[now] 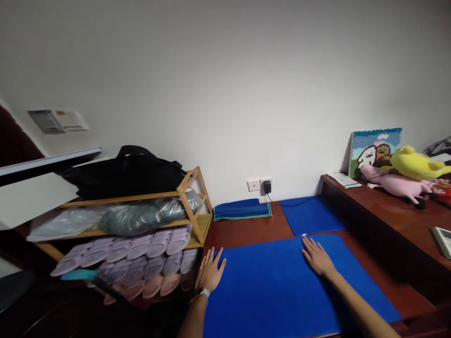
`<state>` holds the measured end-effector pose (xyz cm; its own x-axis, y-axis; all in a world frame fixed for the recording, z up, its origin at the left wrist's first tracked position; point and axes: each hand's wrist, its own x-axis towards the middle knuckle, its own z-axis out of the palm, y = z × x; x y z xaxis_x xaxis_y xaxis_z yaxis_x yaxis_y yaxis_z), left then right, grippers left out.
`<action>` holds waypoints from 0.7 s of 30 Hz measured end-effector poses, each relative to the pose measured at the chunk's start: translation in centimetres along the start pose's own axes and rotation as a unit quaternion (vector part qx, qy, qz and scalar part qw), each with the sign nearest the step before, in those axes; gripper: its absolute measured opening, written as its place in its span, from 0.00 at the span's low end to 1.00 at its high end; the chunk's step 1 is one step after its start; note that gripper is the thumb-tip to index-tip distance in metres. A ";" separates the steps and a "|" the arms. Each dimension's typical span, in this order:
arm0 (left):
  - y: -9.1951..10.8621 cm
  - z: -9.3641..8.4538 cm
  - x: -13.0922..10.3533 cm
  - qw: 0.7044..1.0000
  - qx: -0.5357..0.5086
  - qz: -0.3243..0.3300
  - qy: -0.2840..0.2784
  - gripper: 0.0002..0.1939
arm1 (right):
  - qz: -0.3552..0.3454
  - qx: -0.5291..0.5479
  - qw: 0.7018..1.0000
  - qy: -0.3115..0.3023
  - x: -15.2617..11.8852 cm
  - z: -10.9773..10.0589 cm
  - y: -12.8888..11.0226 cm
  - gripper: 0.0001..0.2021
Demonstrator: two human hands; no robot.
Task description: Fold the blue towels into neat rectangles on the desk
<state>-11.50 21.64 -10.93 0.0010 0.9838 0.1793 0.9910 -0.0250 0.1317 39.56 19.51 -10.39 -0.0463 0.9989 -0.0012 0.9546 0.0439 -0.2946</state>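
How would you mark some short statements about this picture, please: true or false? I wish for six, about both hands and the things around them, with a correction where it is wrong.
1. The left hand is at the left edge of the large blue cloth. True.
2. Nothing is worn on the left wrist. False: a light-coloured band goes around it.
3. The right hand is spread over the large blue cloth. True.
4. The right hand grips a plush toy. False: it is open and grips nothing.
5. The black bag lies above the lilac slippers. True.
6. No plug is in view. False: a black plug is at the wall.
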 end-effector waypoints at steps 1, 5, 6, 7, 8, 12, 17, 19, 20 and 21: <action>0.0 0.0 0.0 1.000 0.003 0.002 0.001 0.31 | 0.032 -0.006 0.999 0.009 -0.2 -0.6 2.7 0.36; -0.2 0.1 0.0 1.000 0.011 0.008 0.002 0.30 | 0.117 -0.012 0.992 0.036 -0.5 -2.7 10.5 0.37; -0.2 0.1 0.0 1.000 0.014 0.008 0.002 0.30 | 0.126 -0.009 0.991 0.039 -0.5 -2.9 11.6 0.37; -0.2 0.0 0.0 1.000 0.018 0.007 0.001 0.30 | 0.132 -0.005 0.990 0.041 -0.4 -3.1 12.5 0.37; -0.2 0.0 0.0 1.000 0.021 0.006 0.000 0.30 | 0.135 -0.001 0.990 0.042 -0.4 -3.1 13.1 0.37; -0.1 -0.2 0.0 1.000 0.023 0.005 -0.003 0.30 | 0.148 0.021 0.987 0.056 -0.3 -2.6 13.5 0.36; 0.0 -0.2 -0.1 1.000 0.010 0.004 -0.005 0.30 | 0.122 0.017 0.987 0.100 -0.6 -3.0 7.9 0.36; 0.0 -0.1 -0.1 1.000 0.009 0.003 -0.004 0.30 | 0.061 0.012 0.993 0.099 -0.6 -2.9 3.0 0.35; 0.0 -0.1 -0.1 1.000 0.009 0.002 -0.002 0.30 | 0.023 0.014 0.996 0.085 -0.6 -2.6 0.2 0.35; 0.0 0.0 -0.1 1.000 0.008 0.001 -0.001 0.30 | -0.010 0.017 0.997 0.074 -0.6 -2.2 -2.9 0.35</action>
<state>-11.46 21.49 -10.92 0.0037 0.9839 0.1785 0.9930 -0.0247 0.1158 37.50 18.85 -7.46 -0.0194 0.9893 0.1448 0.9434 0.0661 -0.3250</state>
